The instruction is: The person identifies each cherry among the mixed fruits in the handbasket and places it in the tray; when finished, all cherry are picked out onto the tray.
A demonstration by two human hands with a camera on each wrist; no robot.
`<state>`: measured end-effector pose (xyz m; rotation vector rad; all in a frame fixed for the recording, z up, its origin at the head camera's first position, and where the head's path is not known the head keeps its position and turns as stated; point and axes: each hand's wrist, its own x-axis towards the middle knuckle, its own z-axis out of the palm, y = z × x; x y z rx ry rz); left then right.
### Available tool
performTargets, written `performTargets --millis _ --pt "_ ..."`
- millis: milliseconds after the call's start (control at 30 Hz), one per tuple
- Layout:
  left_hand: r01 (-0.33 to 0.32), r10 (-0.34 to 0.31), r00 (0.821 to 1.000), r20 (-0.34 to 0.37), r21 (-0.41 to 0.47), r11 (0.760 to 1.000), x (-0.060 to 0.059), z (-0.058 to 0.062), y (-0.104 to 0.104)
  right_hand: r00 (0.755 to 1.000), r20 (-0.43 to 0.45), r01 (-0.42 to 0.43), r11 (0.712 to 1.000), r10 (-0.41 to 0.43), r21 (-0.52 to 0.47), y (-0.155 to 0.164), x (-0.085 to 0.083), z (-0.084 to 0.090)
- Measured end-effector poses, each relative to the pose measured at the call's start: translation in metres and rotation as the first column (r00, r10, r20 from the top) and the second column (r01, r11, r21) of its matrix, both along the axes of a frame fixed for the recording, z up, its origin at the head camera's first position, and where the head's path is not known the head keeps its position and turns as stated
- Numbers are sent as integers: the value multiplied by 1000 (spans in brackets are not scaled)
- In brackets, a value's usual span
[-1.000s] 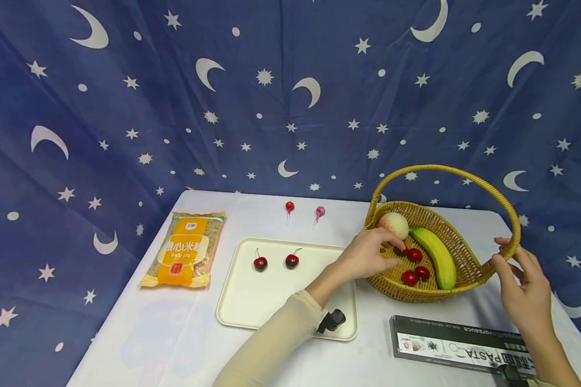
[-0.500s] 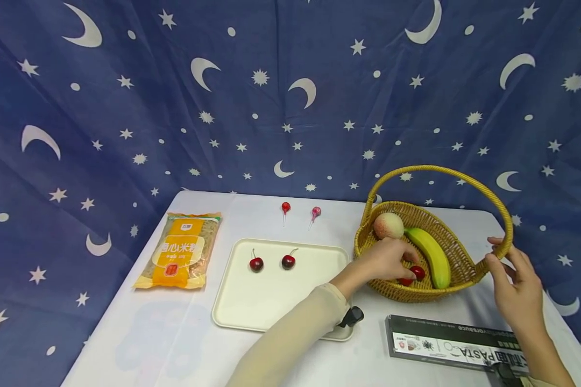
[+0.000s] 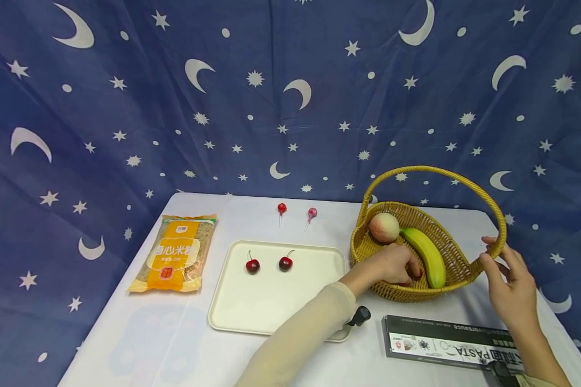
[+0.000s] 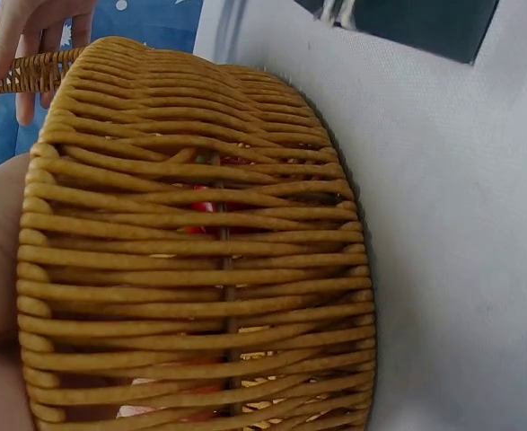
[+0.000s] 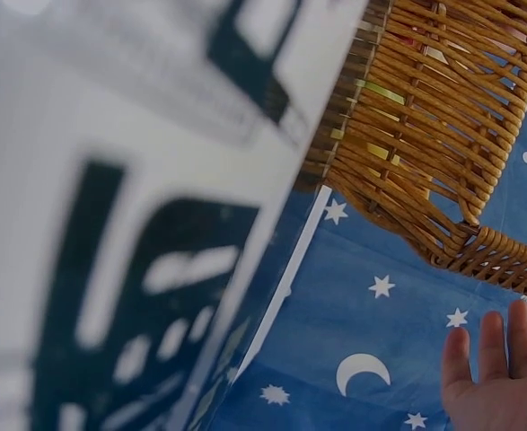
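My left hand (image 3: pixel 392 263) reaches down into a wicker basket (image 3: pixel 452 242), its fingers bent over the small red fruits at the front. Those red fruits (image 4: pixel 205 208) show through the weave in the left wrist view; from above the hand mostly covers them. I cannot tell whether the fingers hold one. A peach (image 3: pixel 384 227) lies behind that hand and a banana (image 3: pixel 427 257) to its right, both inside the basket. My right hand (image 3: pixel 513 290) holds the lower right end of the basket's arched handle (image 3: pixel 495 242), thumb in front and fingers behind.
Left of the basket lies a cream tray (image 3: pixel 266 306) bearing two stemmed cherries (image 3: pixel 285 263). Two lollipops (image 3: pixel 282 208) are behind it. A yellow rice noodle bag (image 3: pixel 174 255) sits at the far left. In front of the basket is a black pasta box (image 3: pixel 436 341).
My left hand has moved from beside the peach toward the basket's front, now covering the red fruits there. My right hand stays at the handle. The head view has shifted slightly.
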<state>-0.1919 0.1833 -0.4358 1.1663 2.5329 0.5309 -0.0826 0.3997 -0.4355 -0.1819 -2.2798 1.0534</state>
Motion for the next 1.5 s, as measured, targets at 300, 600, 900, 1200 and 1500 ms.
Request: performTargets --millis 300,600,900,1200,1500 --pt "52 -53 999 2 -78 996 -1 -1 0 1000 -4 2 1000 -2 -8 -2 1 3" --pt "-7 9 999 -36 37 999 -3 -2 -5 1000 -5 7 1000 -8 -11 -2 0 -1" --pt "-69 38 996 79 436 897 3 3 -27 1000 8 15 1000 -15 -6 -2 1 -1" --pt "-263 -77 908 411 704 660 23 15 -52 1000 7 10 1000 -10 -7 -2 1 2" --pt "-293 -105 902 418 774 561 30 13 -92 1000 22 17 1000 -17 -3 -2 1 0"
